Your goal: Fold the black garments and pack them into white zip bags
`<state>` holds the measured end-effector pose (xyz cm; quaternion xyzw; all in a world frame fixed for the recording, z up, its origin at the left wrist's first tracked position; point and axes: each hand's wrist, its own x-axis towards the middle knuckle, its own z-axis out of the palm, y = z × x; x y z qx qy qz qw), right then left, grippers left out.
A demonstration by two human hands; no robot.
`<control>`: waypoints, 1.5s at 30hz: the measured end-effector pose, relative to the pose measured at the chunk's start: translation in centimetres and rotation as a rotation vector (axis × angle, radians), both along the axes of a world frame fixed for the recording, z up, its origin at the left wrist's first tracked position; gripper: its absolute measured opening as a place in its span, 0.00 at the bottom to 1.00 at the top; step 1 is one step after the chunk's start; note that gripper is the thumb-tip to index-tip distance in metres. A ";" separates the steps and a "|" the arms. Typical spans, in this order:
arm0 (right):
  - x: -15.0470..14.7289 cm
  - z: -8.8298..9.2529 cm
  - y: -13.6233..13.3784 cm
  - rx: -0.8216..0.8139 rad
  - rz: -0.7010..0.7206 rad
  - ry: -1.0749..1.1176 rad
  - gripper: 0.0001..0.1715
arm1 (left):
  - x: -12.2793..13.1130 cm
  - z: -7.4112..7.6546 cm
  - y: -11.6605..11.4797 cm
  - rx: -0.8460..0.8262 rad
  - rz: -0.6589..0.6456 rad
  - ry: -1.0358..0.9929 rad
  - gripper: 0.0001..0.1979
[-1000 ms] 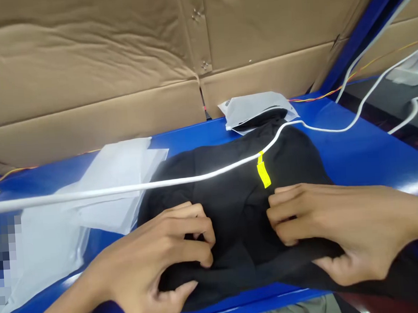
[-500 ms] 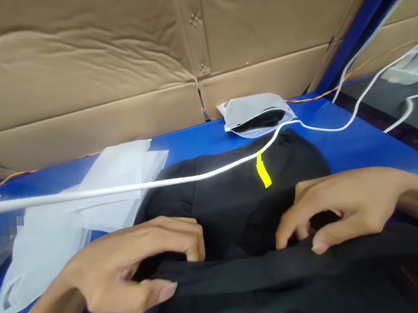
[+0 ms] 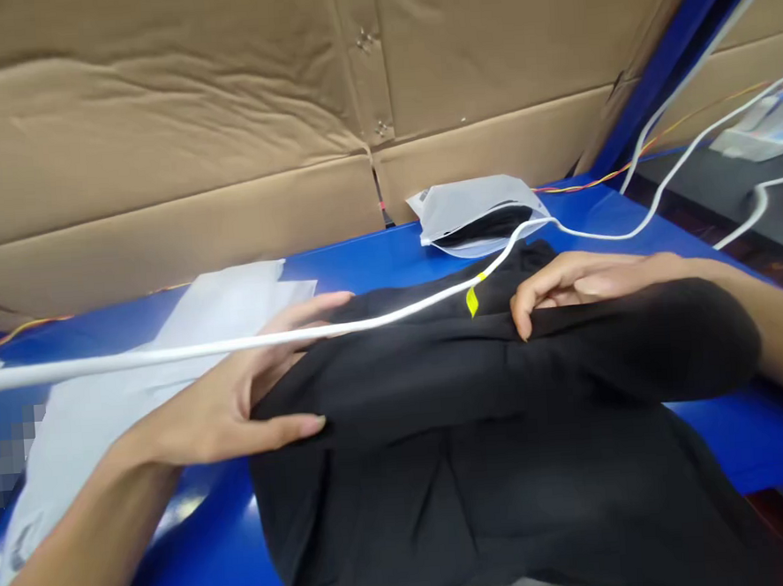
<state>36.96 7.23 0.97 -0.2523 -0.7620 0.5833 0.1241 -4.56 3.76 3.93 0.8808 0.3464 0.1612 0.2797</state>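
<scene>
A black cloth garment point(image 3: 457, 492) lies spread on the blue table point(image 3: 738, 435), its upper part folded over in a thick band. My left hand point(image 3: 239, 400) holds the band's left end, with the thumb on top and the fingers reaching behind it. My right hand point(image 3: 570, 286) grips the fold's upper edge near the far side, its fingers curling over the cloth. A small yellow tag point(image 3: 473, 302) shows just past the fold, mostly covered by it.
A white cable point(image 3: 235, 344) runs over the garment and my left hand. Behind lies a white packet point(image 3: 473, 217) with black cloth inside. Translucent plastic sheets point(image 3: 226, 312) lie at left. A cardboard wall point(image 3: 155, 122) stands behind the table.
Both hands have lifted the garment's near part and folded it away from me. The cloth now covers most of the yellow tag and spreads farther towards me.
</scene>
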 end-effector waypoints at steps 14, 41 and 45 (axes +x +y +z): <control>1.8 -1.0 1.6 0.046 -0.424 -0.051 0.18 | 0.2 -2.1 1.4 0.120 0.418 -0.201 0.25; 1.0 -1.9 2.1 0.703 -0.510 -0.373 0.30 | 1.5 -1.2 0.7 0.231 0.809 -0.024 0.15; 1.5 -0.3 1.7 0.465 -0.496 -0.284 0.32 | 1.3 -0.9 1.2 -0.051 0.835 -0.136 0.20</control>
